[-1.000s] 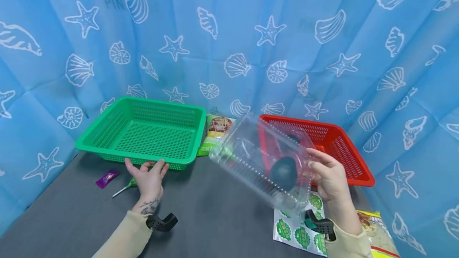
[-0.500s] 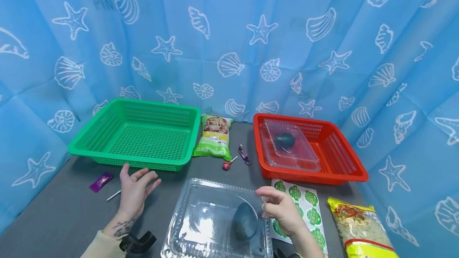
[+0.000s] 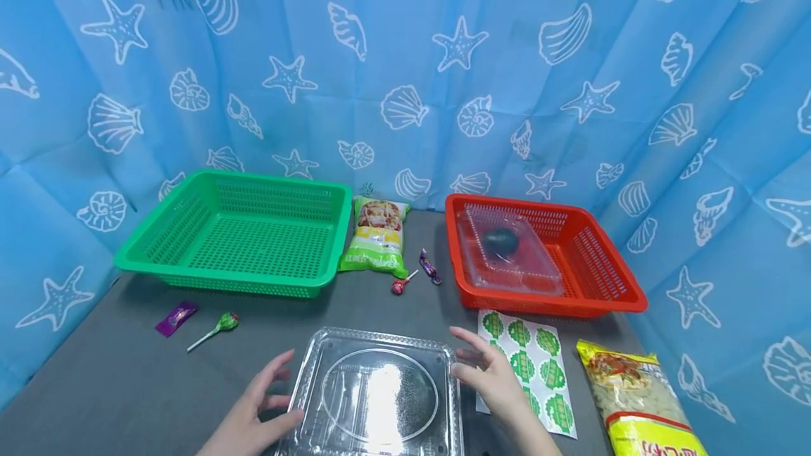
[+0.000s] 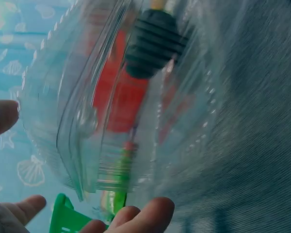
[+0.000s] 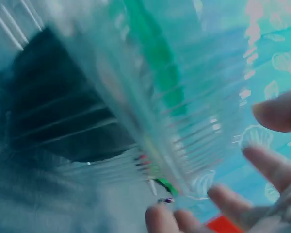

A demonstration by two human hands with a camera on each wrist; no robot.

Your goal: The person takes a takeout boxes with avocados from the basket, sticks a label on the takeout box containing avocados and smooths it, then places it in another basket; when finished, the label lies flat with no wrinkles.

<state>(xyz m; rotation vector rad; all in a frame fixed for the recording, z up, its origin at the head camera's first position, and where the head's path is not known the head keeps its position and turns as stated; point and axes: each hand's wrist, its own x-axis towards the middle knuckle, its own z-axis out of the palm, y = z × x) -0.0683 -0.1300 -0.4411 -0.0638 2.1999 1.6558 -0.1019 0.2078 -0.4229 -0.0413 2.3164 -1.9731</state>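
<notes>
Left hand (image 3: 247, 417) has its fingers spread wide, thumb tip at the left edge of a clear plastic container (image 3: 380, 393); can't tell whether it touches. Container is at the front middle of the grey counter (image 3: 127, 393), between both hands, near edge cut off by the frame, bright glare on top. Right hand (image 3: 497, 389) is wide too, thumb and fingers parted just beside the container's right edge; contact unclear. Dark rounded thing (image 4: 155, 43) shows through the clear plastic in the left wrist view, blurred.

Rest, left to right: green basket (image 3: 266, 252) at the back; purple packet (image 3: 176, 319) in front of it, green lollipop (image 3: 222, 326) just right of that, stick to lower left. Green-and-white food packet (image 3: 376, 236) right beside the basket, leaning back. Red lollipop (image 3: 398, 287) near the packet's lower corner, small purple candy (image 3: 429, 267) next to it. Red basket (image 3: 598, 269) holds a second clear container (image 3: 529, 266), dark rounded shape showing in it. White sticker sheet (image 3: 550, 400) with green labels lies in front, partly behind the right hand. Yellow food packet (image 3: 640, 400) far right. Blue shell-print curtain (image 3: 405, 41) behind everything.
</notes>
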